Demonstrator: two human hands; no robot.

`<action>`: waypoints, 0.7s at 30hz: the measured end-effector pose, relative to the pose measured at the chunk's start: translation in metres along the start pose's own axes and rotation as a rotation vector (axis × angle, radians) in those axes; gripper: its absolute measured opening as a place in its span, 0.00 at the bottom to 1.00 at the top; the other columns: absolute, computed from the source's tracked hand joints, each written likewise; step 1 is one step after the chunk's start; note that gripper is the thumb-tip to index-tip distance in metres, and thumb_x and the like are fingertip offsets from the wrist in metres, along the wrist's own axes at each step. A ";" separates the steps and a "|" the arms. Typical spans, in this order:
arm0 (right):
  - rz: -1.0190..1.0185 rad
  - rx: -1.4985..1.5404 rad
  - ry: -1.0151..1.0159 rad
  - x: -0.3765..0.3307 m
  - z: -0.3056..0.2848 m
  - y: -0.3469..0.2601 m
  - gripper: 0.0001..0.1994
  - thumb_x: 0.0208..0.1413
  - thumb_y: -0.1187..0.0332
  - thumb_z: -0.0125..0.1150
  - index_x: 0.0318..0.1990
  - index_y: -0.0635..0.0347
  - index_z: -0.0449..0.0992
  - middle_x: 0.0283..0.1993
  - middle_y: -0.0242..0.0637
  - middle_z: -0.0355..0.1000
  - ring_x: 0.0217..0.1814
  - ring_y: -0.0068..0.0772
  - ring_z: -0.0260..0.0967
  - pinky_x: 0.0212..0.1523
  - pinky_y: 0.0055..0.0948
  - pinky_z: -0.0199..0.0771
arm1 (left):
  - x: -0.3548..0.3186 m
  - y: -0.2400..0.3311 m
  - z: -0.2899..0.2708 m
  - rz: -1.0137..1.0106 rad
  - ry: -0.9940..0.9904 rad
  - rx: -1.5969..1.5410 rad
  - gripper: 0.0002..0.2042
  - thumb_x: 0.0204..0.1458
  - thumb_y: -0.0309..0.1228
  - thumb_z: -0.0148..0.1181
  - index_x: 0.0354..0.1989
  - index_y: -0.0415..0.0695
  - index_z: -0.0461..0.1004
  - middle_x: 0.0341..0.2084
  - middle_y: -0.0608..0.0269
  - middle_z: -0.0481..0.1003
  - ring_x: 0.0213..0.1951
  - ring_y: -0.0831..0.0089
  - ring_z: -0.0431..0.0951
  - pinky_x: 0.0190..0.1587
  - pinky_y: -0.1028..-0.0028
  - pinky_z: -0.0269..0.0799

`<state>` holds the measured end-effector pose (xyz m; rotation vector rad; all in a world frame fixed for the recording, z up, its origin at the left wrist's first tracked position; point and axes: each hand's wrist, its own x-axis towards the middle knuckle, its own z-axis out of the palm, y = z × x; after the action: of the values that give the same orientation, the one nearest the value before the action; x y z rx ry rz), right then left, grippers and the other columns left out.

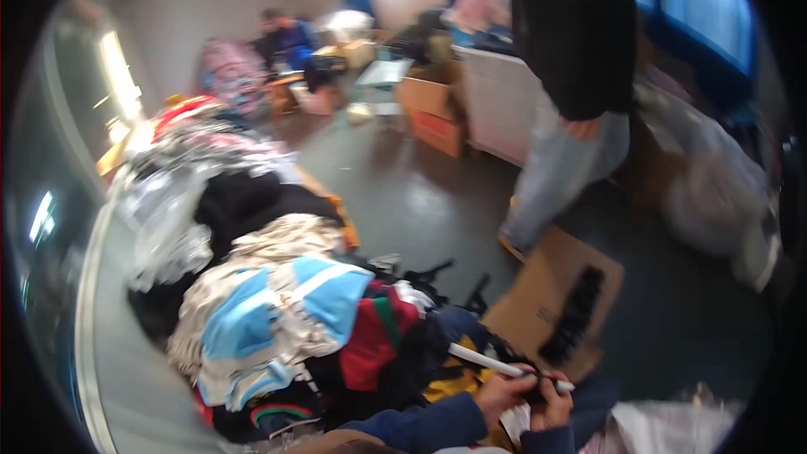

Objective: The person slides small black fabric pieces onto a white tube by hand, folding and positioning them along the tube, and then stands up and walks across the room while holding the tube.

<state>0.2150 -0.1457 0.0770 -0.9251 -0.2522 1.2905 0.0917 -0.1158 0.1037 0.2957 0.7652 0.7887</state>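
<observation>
Both hands meet at the lower middle of the view, in dark blue sleeves. My left hand grips a thin white stick-like object, perhaps a marker or tube, that slants up to the left. My right hand pinches the same object's dark right end. A bit of white paper or cloth shows under the hands. A heap of clothes in blue, cream, red and black lies just to the left of the hands.
A flat cardboard box with black pieces on it lies on the dark floor to the right. Another person in a black top and grey trousers stands beyond it. More cardboard boxes, a white cabinet and plastic bags sit farther back.
</observation>
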 end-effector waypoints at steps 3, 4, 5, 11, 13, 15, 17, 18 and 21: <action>0.001 0.067 0.073 -0.001 0.023 -0.003 0.13 0.43 0.83 0.57 0.39 0.60 0.70 0.37 0.36 0.69 0.41 0.31 0.66 0.47 0.31 0.67 | 0.002 0.009 -0.011 0.038 0.033 0.019 0.13 0.48 0.24 0.56 0.43 0.47 0.66 0.34 0.62 0.70 0.36 0.71 0.73 0.34 0.72 0.72; 0.007 0.102 0.049 -0.002 0.025 -0.006 0.12 0.44 0.80 0.59 0.38 0.61 0.70 0.36 0.36 0.69 0.41 0.30 0.67 0.46 0.29 0.67 | 0.001 0.011 -0.007 0.066 0.025 0.012 0.13 0.48 0.23 0.56 0.43 0.47 0.66 0.35 0.62 0.70 0.37 0.70 0.73 0.35 0.71 0.73; 0.019 0.128 0.007 -0.003 0.026 -0.004 0.10 0.45 0.76 0.61 0.37 0.61 0.71 0.35 0.36 0.70 0.40 0.28 0.67 0.44 0.28 0.67 | 0.000 0.013 -0.006 0.109 0.023 -0.007 0.13 0.48 0.23 0.56 0.42 0.46 0.66 0.35 0.62 0.70 0.37 0.69 0.74 0.36 0.70 0.74; 0.103 0.142 0.059 -0.006 0.020 -0.003 0.08 0.45 0.76 0.62 0.35 0.61 0.73 0.33 0.34 0.70 0.36 0.25 0.68 0.39 0.24 0.70 | 0.000 0.009 -0.001 -0.015 -0.061 0.170 0.10 0.46 0.20 0.55 0.38 0.43 0.69 0.31 0.64 0.72 0.35 0.74 0.73 0.28 0.75 0.73; 0.064 0.167 -0.052 -0.005 0.014 0.003 0.10 0.47 0.79 0.59 0.38 0.60 0.71 0.37 0.35 0.70 0.39 0.28 0.69 0.42 0.26 0.71 | 0.002 0.004 -0.008 -0.029 0.032 0.201 0.09 0.45 0.19 0.53 0.36 0.42 0.71 0.29 0.66 0.72 0.34 0.74 0.73 0.27 0.76 0.71; 0.092 0.190 -0.027 -0.006 0.014 0.006 0.10 0.46 0.79 0.60 0.38 0.59 0.71 0.38 0.36 0.70 0.41 0.28 0.69 0.42 0.26 0.72 | 0.001 0.002 -0.009 0.000 0.032 0.119 0.10 0.45 0.18 0.52 0.36 0.43 0.70 0.30 0.66 0.72 0.33 0.75 0.72 0.28 0.78 0.68; 0.158 0.169 0.045 -0.009 0.016 0.000 0.10 0.46 0.79 0.60 0.37 0.58 0.72 0.38 0.33 0.70 0.40 0.27 0.69 0.40 0.24 0.72 | 0.001 0.004 -0.006 0.003 0.027 0.104 0.10 0.46 0.18 0.51 0.36 0.44 0.70 0.31 0.68 0.73 0.32 0.78 0.71 0.29 0.79 0.68; 0.138 0.198 0.041 -0.008 0.016 0.001 0.10 0.46 0.79 0.60 0.37 0.58 0.72 0.39 0.33 0.70 0.40 0.27 0.69 0.39 0.24 0.73 | 0.007 0.001 -0.012 0.015 0.011 0.075 0.10 0.46 0.18 0.51 0.36 0.45 0.70 0.31 0.68 0.73 0.32 0.78 0.71 0.29 0.79 0.68; 0.024 0.209 0.036 -0.005 0.013 0.007 0.11 0.46 0.79 0.60 0.38 0.57 0.72 0.39 0.33 0.71 0.39 0.27 0.70 0.37 0.23 0.73 | 0.009 -0.002 -0.012 0.002 0.008 0.081 0.09 0.48 0.21 0.51 0.38 0.45 0.70 0.32 0.69 0.73 0.33 0.78 0.72 0.30 0.79 0.69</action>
<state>0.2009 -0.1444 0.0818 -0.7746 -0.0760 1.2944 0.0882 -0.1112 0.0901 0.3662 0.8057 0.7620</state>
